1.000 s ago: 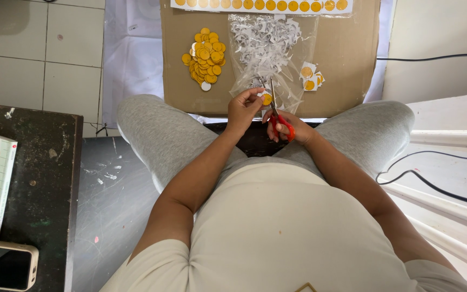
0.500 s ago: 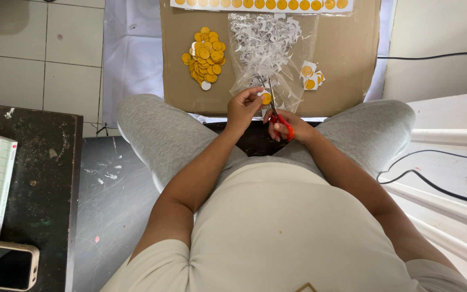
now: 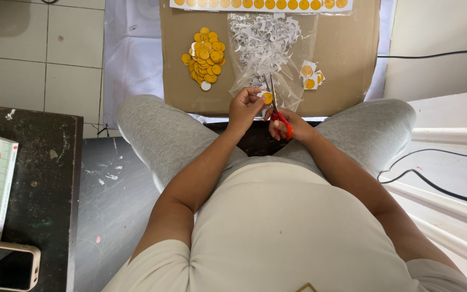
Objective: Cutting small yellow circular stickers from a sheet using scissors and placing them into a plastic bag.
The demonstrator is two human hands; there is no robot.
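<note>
Yellow cut discs [image 3: 204, 58] piled on cardboard sheet [image 3: 347, 65], left hand [image 3: 244, 106] pinching yellow paper circle [image 3: 267, 98] above lap, red-handled scissors [image 3: 277, 105] gripped in right hand [image 3: 290, 125], blades touching circle, white scraps [image 3: 263, 40] behind

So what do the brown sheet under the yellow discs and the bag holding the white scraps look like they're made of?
The brown sheet looks like cardboard: matte, flat tan, with a straight cut edge. The bag seems thin clear plastic: glossy, crinkled, the white scraps showing through. The yellow discs look like printed paper, since one lies white side up, though card is possible.
</note>
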